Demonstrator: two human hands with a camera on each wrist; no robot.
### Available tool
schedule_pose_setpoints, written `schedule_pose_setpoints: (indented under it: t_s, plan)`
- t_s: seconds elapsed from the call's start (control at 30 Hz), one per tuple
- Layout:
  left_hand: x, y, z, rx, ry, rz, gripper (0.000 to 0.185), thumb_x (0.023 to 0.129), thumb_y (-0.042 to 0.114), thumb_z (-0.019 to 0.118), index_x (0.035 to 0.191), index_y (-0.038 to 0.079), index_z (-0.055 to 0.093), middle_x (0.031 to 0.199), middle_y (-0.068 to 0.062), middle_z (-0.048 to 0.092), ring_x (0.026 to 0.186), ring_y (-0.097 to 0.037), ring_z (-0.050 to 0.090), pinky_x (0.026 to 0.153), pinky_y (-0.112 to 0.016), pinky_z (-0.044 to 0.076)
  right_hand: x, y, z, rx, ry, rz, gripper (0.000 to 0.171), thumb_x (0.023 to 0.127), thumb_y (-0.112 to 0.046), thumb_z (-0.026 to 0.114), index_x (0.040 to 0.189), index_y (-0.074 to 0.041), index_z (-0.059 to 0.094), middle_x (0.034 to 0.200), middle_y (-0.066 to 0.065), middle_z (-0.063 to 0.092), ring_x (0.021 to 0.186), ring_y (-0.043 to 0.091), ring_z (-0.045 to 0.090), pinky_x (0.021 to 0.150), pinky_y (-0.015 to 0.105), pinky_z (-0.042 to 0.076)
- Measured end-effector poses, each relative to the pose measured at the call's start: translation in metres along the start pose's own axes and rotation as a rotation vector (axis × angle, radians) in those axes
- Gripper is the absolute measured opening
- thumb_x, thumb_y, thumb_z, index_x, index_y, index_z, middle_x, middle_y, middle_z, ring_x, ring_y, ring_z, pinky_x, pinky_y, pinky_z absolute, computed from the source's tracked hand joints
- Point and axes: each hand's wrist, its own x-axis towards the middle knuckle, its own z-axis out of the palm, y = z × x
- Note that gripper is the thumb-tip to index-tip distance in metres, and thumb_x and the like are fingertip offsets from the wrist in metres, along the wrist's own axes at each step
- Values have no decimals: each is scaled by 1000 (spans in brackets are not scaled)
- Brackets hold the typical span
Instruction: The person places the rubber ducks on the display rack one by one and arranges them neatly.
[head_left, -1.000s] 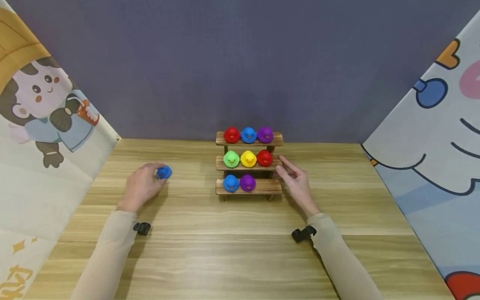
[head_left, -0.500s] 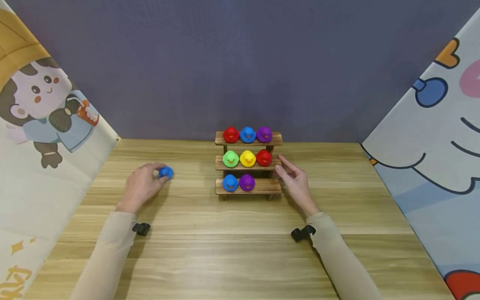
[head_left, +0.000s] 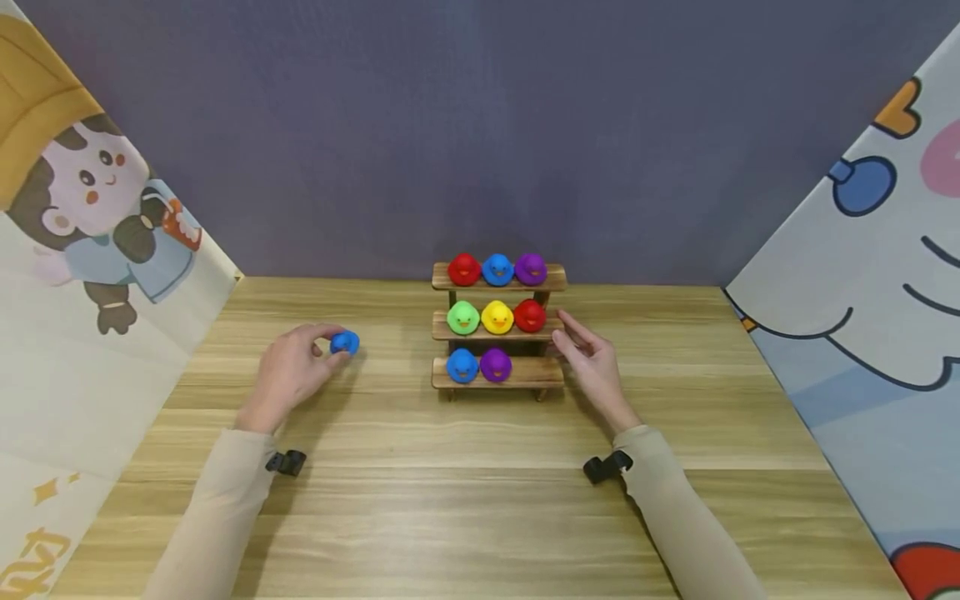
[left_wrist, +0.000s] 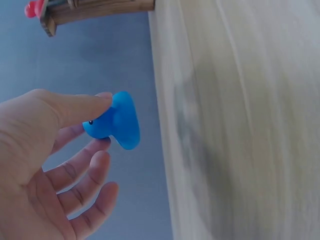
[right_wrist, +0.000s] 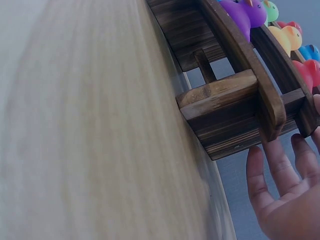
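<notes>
My left hand (head_left: 288, 367) pinches a blue rubber duck (head_left: 345, 342) between thumb and fingertips, raised off the table left of the small wooden tiered shelf (head_left: 536, 375). In the left wrist view the blue duck (left_wrist: 122, 121) lies sideways, its base turned away from the palm. The other fingers stay loosely bent beneath it. At the shelf's right end, my right hand (head_left: 592, 362) grips the end of the middle tier with thumb and fingers. The top tier bears red, blue and purple ducks; the middle one green, yellow and red. On the bottom tier are a blue duck (head_left: 462, 366) and a purple duck (head_left: 495, 366), toward the left.
The shelf stands on a wood-grain table (head_left: 450, 500) close to a dark grey-blue back wall (head_left: 480, 133). Printed cartoon panels rise at the left and right sides. Small black cameras sit on both wrists.
My left hand has moved slightly right with the blue duck, which has turned a little in the fingers. The right hand and the shelf have stayed in place.
</notes>
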Motion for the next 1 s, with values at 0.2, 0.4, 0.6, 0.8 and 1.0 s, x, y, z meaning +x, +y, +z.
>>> schedule_pose_setpoints:
  t_s: [0.2,0.4,0.6,0.8,1.0]
  plan:
    - [-4,19,-2,-21,9,26,38,96,27,82,131,15,75,128,-12,76,94,-29,69,74,-41,52,0,1,0,-10,2,3,49,104,-16,71,151,-8,60,135,27,68,92,15,81,85,30,65]
    - [-8,39,-3,-35,43,94,37,94,26,83,128,14,77,125,-10,77,92,-27,70,73,-42,54,0,0,0,-13,6,8,49,104,-17,71,151,-10,61,130,16,75,94,17,81,86,30,65]
    - [-12,61,-4,-65,56,158,36,92,26,85,126,16,78,122,-8,78,89,-25,70,71,-38,53,0,1,-1,-18,3,13,48,104,-18,71,151,-10,61,133,18,73,96,17,81,86,29,65]
    - [-16,83,-2,-114,81,243,37,90,25,88,125,17,79,117,-5,79,85,-22,69,68,-32,52,0,2,-1,-27,5,14,48,104,-18,70,151,-10,61,134,21,71,96,17,81,87,28,64]
    - [-17,100,5,-160,85,296,35,89,24,88,122,16,80,112,-3,80,82,-21,68,67,-29,51,1,4,-1,-12,7,2,48,104,-18,71,150,-9,61,131,12,75,92,10,80,86,28,65]
